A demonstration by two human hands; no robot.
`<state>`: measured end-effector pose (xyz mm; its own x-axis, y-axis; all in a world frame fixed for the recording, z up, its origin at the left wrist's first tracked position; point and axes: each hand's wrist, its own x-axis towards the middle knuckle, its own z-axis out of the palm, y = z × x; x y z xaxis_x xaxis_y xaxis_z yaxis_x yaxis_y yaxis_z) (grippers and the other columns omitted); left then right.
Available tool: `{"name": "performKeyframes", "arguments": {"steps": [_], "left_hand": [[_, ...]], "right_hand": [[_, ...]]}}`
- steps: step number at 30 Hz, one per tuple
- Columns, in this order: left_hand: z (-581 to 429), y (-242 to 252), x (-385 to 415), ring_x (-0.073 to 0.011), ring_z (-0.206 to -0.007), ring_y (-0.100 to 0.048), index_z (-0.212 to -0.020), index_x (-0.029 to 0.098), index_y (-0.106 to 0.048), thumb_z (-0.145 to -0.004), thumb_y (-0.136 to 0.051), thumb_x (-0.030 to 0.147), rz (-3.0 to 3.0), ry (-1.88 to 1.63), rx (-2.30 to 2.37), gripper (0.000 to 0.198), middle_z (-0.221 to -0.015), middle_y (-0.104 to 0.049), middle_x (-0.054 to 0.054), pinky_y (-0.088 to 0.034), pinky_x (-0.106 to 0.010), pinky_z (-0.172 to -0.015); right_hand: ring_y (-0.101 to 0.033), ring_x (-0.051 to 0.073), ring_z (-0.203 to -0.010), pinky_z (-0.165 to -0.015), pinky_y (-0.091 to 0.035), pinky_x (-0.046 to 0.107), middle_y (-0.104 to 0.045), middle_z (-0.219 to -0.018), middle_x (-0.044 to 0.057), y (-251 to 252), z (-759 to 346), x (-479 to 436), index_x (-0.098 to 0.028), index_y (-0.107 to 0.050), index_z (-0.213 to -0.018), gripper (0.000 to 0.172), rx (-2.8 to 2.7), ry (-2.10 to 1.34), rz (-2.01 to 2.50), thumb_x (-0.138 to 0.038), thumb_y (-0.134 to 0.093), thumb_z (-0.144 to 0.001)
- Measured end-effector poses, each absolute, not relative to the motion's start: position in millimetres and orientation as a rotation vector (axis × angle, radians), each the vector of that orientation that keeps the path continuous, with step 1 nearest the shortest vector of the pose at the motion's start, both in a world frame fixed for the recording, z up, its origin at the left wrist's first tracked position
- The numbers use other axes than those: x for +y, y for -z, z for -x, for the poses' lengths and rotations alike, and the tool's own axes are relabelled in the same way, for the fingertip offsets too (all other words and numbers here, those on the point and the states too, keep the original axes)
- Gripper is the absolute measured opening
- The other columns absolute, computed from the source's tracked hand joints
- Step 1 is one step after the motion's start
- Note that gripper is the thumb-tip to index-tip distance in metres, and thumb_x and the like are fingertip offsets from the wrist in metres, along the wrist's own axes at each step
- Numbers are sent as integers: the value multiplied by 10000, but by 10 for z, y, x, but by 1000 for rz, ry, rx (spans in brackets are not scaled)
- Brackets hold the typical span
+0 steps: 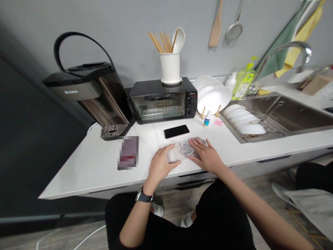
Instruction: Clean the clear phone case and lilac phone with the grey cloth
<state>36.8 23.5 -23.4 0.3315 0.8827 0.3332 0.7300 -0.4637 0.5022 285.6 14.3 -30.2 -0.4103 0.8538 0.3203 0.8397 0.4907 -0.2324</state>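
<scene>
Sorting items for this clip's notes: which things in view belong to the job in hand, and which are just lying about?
In the job:
pale crumpled packet, touched by left hand and right hand

Apparently just lying about:
black phone
small spray bottle
pink slip
toaster oven
white plates
dispenser

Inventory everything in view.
Countertop: 1, white, foreground
Toaster oven: 1, black, centre
Utensil holder: 1, white, atop oven
Dispenser: 1, dark, left
Plates: several, white, oven's right
Small bottle: 1, white-blue, before plates
Paper slip: 1, pink, beside bottle
Crinkled plastic packet: 1, translucent, countertop front
Flat phone: 1, black, behind packet
Pixelated item: 1, purplish, front left
Steel sink: 1, silver, right
Bowls: several, white, in sink
Pump bottle: 1, green, behind sink
Wooden spatula: 1, tan, wall
Mesh strainer: 1, silver, wall
Cloths: several, green/yellow, right
Left hand: 1, bare, packet's left
Right hand: 1, bare, on packet
</scene>
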Motion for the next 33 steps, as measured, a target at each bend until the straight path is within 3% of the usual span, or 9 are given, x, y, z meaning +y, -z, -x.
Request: {"name": "performKeyframes", "arguments": {"steps": [4, 7, 13, 17, 19, 23, 26, 29, 33], "left_hand": [[-378, 245, 253, -281, -1263, -660, -1358, 266, -630, -819, -841, 326, -2379, -887, 1412, 582, -1365, -713, -55, -488, -456, -1145], [-365, 239, 254, -273, -1294, -645, -1299, 275, -677, -842, -801, 275, -2336, -892, 1361, 473, -1336, -732, -42, -476, -450, -1157], [-349, 203, 254, -239, -1113, -723, -1073, 265, -743, -1035, -566, 411, -2107, -966, 1335, 232, -1146, -796, -34, -514, -426, -1083], [-336, 260, 287, -244, -1045, -725, -961, 231, -740, -1088, -434, 412, -2065, -980, 1353, 377, -1053, -794, -63, -525, -406, -1028], [-331, 298, 293, -259, -1107, -702, -1063, 220, -725, -1083, -458, 397, -2099, -966, 1395, 321, -1125, -775, -82, -517, -416, -1041], [-325, 314, 263, -289, -1357, -568, -1518, 226, -481, -1054, -548, 397, -2273, -908, 1454, 499, -1439, -642, -117, -443, -479, -1166], [-331, 265, 230, -300, -1421, -505, -1560, 270, -451, -1009, -630, 466, -2438, -760, 1347, 612, -1547, -555, -102, -404, -494, -1209], [-347, 223, 209, -321, -1369, -527, -1543, 295, -484, -922, -746, 487, -2484, -703, 1332, 700, -1471, -591, -96, -422, -505, -1186], [-357, 222, 194, -303, -1292, -564, -1640, 302, -320, -910, -670, 153, -2459, -676, 1377, 824, -1384, -614, -97, -457, -487, -1145]], "right_hand": [[-376, 333, -1560, -1269, -283, 632, -448, -1647, 145, 345, -3012, 75, -192, -404, -1622, 648, -2450, -110, 1243, -415, -580, -1040], [-488, 260, -1497, -1272, -315, 576, -530, -1601, 92, 330, -2953, 46, -240, -463, -1584, 585, -2503, -194, 1045, -172, -542, -1008], [-743, 247, -1078, -1014, -567, 419, -801, -1186, 59, 166, -3003, 334, -241, -744, -1239, 527, -2220, -103, 1063, 9, -565, -810], [-679, 239, -1183, -1206, -393, 511, -784, -1194, 35, 167, -2833, 473, -248, -730, -1239, 584, -2070, -2, 981, 47, -498, -793], [-608, 267, -1280, -1246, -311, 555, -742, -1291, 59, 213, -2728, 488, -243, -729, -1262, 589, -2019, 111, 1075, 56, -497, -809], [-612, 296, -1192, -1130, -450, 498, -703, -1301, 107, 286, -2678, 436, -231, -749, -1258, 507, -2162, 119, 1325, 10, -553, -857], [-644, 293, -1138, -1114, -475, 487, -725, -1230, 106, 294, -2719, 327, -226, -737, -1281, 452, -2266, 9, 1375, -59, -552, -904], [-611, 326, -1284, -1176, -427, 538, -676, -1390, 149, 290, -2639, 144, -180, -649, -1419, 443, -2274, -35, 1381, -225, -556, -989], [-459, 328, -1505, -1270, -319, 571, -537, -1584, 172, 262, -2414, -67, -128, -502, -1556, 649, -2404, -211, 1197, -533, -525, -1049]]}}
